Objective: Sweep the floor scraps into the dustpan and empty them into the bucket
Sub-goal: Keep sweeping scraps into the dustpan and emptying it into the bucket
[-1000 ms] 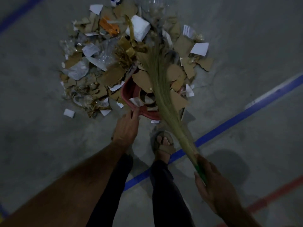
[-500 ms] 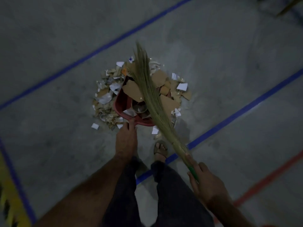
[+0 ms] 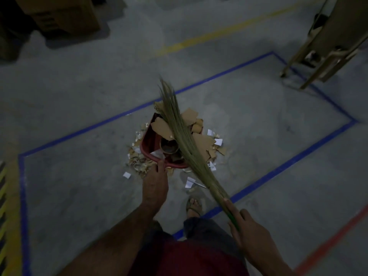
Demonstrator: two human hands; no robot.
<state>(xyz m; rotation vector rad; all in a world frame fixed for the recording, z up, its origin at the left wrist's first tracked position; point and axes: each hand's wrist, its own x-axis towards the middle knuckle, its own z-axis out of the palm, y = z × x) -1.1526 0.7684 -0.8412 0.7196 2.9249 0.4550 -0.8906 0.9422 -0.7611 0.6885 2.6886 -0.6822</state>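
Note:
A red dustpan (image 3: 148,144) is lifted off the grey floor, loaded with brown cardboard pieces (image 3: 162,126) and white paper. My left hand (image 3: 155,184) grips its near rim. My right hand (image 3: 249,234) holds the green handle of a grass broom (image 3: 183,136), whose bristles lie across the load and press it down. Loose scraps (image 3: 139,162) of cardboard and paper stay on the floor beneath and around the pan. No bucket is in view.
Blue tape lines (image 3: 278,168) box in the floor area; a yellow line (image 3: 219,32) runs beyond and a red one at the right. A metal trolley frame (image 3: 322,48) stands at the top right, dark boxes (image 3: 59,14) at the top left. My sandalled foot (image 3: 194,206) is below the pan.
I have stood up: the view has pulled back from the pile. The loaded dustpan has risen off the floor with the broom held over it, leaving fewer scraps below.

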